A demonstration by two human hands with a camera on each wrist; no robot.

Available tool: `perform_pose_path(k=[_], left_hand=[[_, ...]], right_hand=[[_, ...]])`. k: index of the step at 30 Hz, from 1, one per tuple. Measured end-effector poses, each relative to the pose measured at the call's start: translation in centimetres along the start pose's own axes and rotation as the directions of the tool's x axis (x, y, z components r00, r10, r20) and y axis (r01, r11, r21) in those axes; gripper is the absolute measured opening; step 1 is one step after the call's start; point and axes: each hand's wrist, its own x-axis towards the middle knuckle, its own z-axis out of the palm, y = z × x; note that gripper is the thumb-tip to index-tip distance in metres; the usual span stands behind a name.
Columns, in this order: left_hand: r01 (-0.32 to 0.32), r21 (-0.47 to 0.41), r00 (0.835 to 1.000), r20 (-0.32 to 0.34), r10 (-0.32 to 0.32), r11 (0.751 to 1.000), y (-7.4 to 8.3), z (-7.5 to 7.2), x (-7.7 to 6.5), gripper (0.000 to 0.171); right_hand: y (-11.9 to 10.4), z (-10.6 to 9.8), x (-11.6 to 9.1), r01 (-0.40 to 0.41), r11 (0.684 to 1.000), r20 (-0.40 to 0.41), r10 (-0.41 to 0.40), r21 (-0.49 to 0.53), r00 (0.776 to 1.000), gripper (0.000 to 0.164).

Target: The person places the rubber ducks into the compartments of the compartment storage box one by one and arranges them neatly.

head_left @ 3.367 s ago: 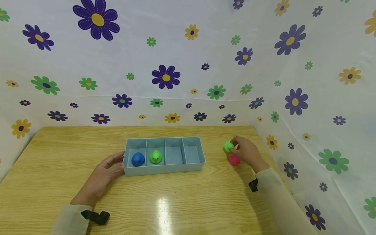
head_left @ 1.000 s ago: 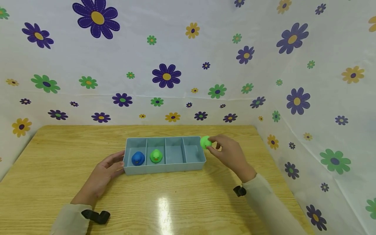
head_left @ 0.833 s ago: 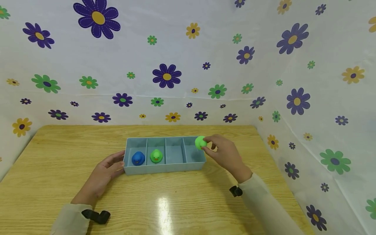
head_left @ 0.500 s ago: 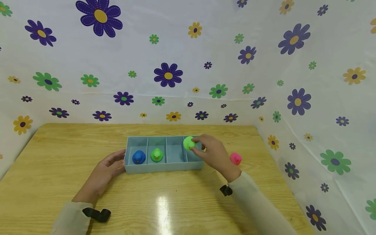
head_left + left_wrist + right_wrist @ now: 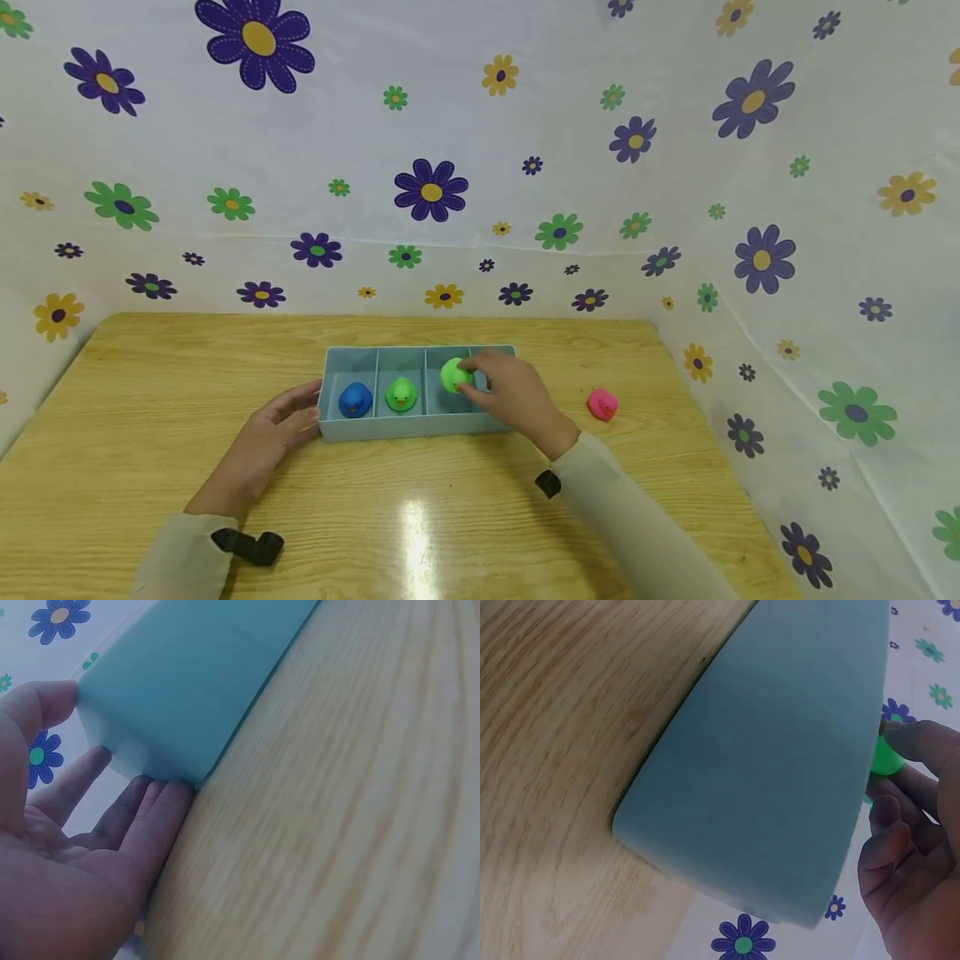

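A pale blue box with several compartments (image 5: pixel 420 428) lies lengthwise on the table. A blue rubber duck (image 5: pixel 355 401) sits in its leftmost compartment and a green rubber duck (image 5: pixel 401 394) in the second from the left. My right hand (image 5: pixel 517 396) pinches another green rubber duck (image 5: pixel 454 376) between thumb and fingers, over the third compartment. In the right wrist view that duck (image 5: pixel 887 759) shows partly behind the box's wall. My left hand (image 5: pixel 266 437) touches the box's left end; in the left wrist view its fingertips (image 5: pixel 176 791) rest against the end wall, fingers extended.
A pink rubber duck (image 5: pixel 602 404) sits on the wooden table (image 5: pixel 337 508) to the right of the box. White cloth with printed flowers (image 5: pixel 337 133) hangs behind the table and along its right side.
My right hand has picked up the green duck beside the pink one and carried it left, over the rightmost compartment, to the third. The left hand stays at the box's end.
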Motion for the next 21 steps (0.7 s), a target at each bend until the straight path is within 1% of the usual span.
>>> perform_pose_path(k=[5, 11, 13, 18, 21], left_hand=[[0.018, 0.025, 1.0, -0.006, -0.018, 1.0, -0.1, 0.0, 0.0, 0.068], [0.015, 0.025, 1.0, -0.005, -0.015, 1.0, -0.1, -0.1, 0.1, 0.068], [0.014, 0.024, 1.0, -0.004, -0.014, 1.0, -0.1, -0.1, 0.0, 0.068], [0.013, 0.013, 1.0, 0.002, -0.013, 1.0, -0.2, 0.0, 0.0, 0.067], [0.014, 0.008, 1.0, 0.001, -0.014, 1.0, -0.2, 0.0, 0.0, 0.067]], right_hand=[[-0.4, 0.6, 0.5, -0.019, 1.0, 0.06, 0.02, -0.023, 0.998, 0.027], [-0.7, 1.1, 1.2, 0.022, 0.996, 0.114, -0.012, -0.088, 0.993, 0.026], [-0.6, 1.4, 1.4, 0.022, 0.993, 0.132, -0.008, -0.112, 0.991, 0.026], [-0.5, 1.8, 1.6, 0.006, 0.992, 0.159, 0.014, -0.129, 0.987, 0.026], [-0.5, 1.9, 1.7, 0.007, 0.992, 0.167, 0.015, -0.125, 0.986, 0.026]])
